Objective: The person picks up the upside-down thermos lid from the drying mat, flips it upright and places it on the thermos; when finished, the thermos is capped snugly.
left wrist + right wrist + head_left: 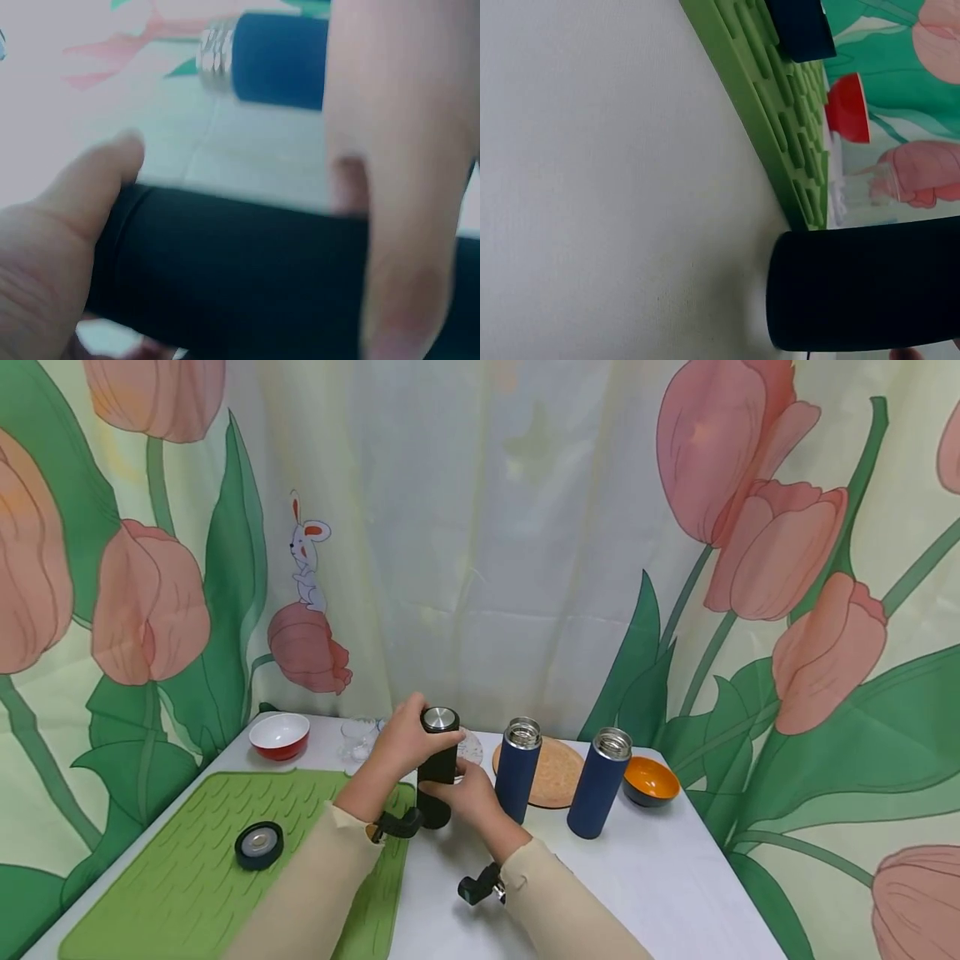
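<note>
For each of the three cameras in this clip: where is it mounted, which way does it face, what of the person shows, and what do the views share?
Head: looks forward and down at the white table; both sleeves, left hand and right hand hold the black flask.
Left wrist: close on the black flask, thumb and fingers around it, a blue flask behind.
Right wrist: low over the table, facing the green mat and red bowl; almost no hand.
Shared: the black flask.

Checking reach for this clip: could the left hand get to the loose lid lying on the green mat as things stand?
Probably yes: the lid lies alone on the green mat, nothing blocking it, but the left hand now grips the black flask.
</note>
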`<state>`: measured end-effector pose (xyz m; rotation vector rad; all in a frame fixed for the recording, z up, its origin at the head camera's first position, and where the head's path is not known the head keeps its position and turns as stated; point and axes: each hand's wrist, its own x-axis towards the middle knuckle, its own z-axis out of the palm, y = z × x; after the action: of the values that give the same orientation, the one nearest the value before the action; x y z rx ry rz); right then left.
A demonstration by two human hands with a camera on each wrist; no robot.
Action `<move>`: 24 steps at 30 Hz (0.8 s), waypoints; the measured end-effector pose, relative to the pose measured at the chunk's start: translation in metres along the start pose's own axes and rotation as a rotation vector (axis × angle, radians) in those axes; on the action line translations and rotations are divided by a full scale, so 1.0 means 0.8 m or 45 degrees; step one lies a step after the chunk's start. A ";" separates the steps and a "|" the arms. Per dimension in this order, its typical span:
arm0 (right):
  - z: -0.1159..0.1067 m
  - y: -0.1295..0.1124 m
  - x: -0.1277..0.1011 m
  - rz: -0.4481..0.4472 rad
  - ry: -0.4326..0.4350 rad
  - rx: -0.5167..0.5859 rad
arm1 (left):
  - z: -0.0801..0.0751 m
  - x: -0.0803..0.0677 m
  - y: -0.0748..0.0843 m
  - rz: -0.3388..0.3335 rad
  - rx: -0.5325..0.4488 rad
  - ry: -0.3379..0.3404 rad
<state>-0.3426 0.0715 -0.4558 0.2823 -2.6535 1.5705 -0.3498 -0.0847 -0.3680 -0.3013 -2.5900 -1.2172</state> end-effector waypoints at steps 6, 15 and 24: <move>0.000 0.001 0.000 0.025 -0.024 0.018 | -0.027 0.017 -0.018 0.122 -0.069 -0.374; 0.000 0.001 0.003 0.043 0.000 0.022 | -0.041 0.023 -0.017 0.136 -0.213 -0.524; 0.002 0.001 0.004 0.017 0.002 -0.003 | 0.017 -0.014 0.014 -0.157 -0.078 0.175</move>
<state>-0.3457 0.0699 -0.4570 0.2637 -2.6618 1.5709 -0.3376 -0.0682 -0.3718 -0.0674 -2.4881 -1.3113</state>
